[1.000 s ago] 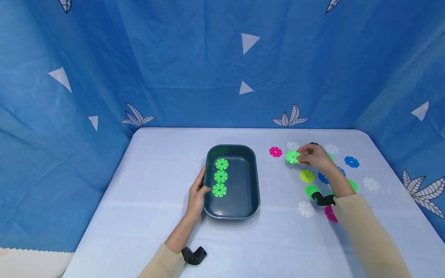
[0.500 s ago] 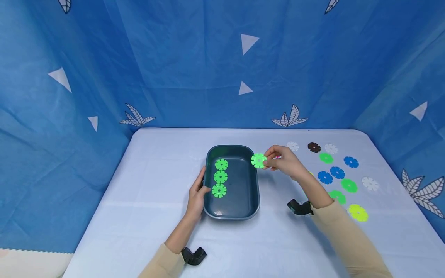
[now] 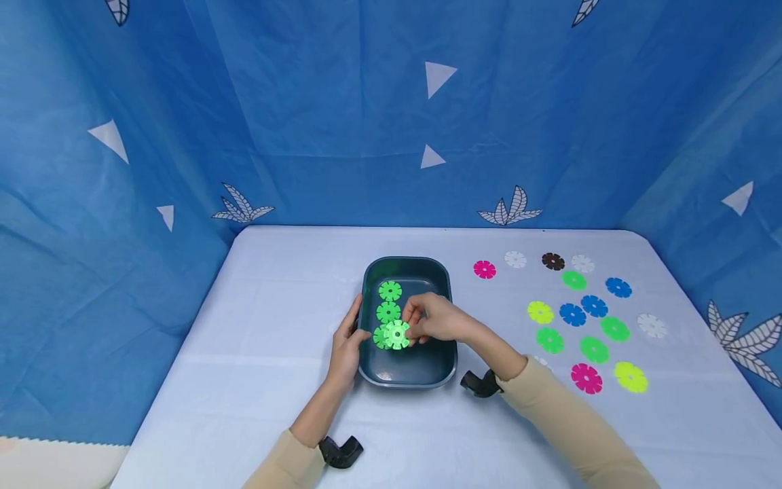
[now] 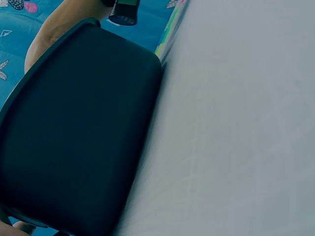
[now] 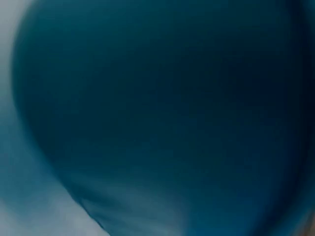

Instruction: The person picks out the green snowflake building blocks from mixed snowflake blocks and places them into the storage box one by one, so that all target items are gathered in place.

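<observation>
Our right hand [image 3: 430,318] has carried a bright green, notched, round plastic disc [image 3: 398,327] from the right rim of the dark blue-grey rectangular plastic tray [image 3: 421,367] to over its left half, pinching the disc's edge. Our left hand [image 3: 348,346] grips the tray's left side; we'd best brace there, lower flat, and avoid nudging the three matching green discs [image 3: 383,311] inside.

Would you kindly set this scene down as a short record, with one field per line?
Left hand: holds the tray at its left side
Right hand: pinches a pale green disc inside the tray's outline
Already in tray: three green discs in a column along the left side, the nearest partly hidden by the pinched one
Contact between those two: cannot be told
Loose discs: pink, white, brown, green, blue and yellow, right of the tray
Surface: white table
Backdrop: blue, printed with leaves and triangles
</observation>
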`<state>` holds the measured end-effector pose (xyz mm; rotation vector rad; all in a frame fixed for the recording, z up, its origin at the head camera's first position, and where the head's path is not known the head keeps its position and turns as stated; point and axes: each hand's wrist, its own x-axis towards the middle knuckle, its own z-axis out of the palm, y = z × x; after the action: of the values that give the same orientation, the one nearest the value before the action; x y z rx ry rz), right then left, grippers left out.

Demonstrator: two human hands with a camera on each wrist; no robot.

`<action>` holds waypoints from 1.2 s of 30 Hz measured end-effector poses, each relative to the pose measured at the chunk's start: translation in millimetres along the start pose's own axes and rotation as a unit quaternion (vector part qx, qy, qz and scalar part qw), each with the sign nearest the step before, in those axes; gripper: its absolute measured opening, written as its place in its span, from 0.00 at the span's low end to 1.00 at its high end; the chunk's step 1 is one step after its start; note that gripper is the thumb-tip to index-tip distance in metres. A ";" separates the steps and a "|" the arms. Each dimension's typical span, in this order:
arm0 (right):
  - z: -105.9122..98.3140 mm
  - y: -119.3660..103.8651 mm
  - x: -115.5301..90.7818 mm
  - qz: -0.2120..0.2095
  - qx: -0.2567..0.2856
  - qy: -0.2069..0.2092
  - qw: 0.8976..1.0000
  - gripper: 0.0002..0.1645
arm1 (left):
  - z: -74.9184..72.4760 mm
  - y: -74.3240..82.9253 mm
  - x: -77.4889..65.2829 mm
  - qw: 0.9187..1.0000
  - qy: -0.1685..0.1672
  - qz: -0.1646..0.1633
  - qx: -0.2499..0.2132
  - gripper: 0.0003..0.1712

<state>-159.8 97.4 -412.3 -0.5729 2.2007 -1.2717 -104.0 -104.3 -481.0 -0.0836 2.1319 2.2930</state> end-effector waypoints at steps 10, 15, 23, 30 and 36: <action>30.7 7.7 7.1 0.023 -0.021 -0.037 0.999 0.08 | -1.2 -1.1 -0.8 1.000 -0.006 0.000 -0.003 0.43; 37.8 12.6 7.8 0.031 -0.020 -0.047 0.998 0.08 | -1.7 -1.3 -1.1 1.000 -0.007 -0.003 -0.002 0.43; 41.5 16.4 8.6 0.038 -0.017 -0.042 0.998 0.08 | -0.3 -0.8 -0.7 1.000 -0.008 -0.006 -0.005 0.43; 43.5 15.9 9.4 0.040 -0.040 -0.041 0.998 0.08 | -1.4 -0.5 0.2 1.000 -0.008 -0.003 -0.006 0.43; 44.6 14.9 8.4 0.042 -0.048 -0.036 0.997 0.08 | -1.4 -0.5 0.4 1.000 -0.008 -0.005 -0.006 0.43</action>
<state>-139.5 70.1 -446.0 -0.5471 2.2125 -1.0900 -104.3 -105.8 -481.6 -0.0756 2.1048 2.2946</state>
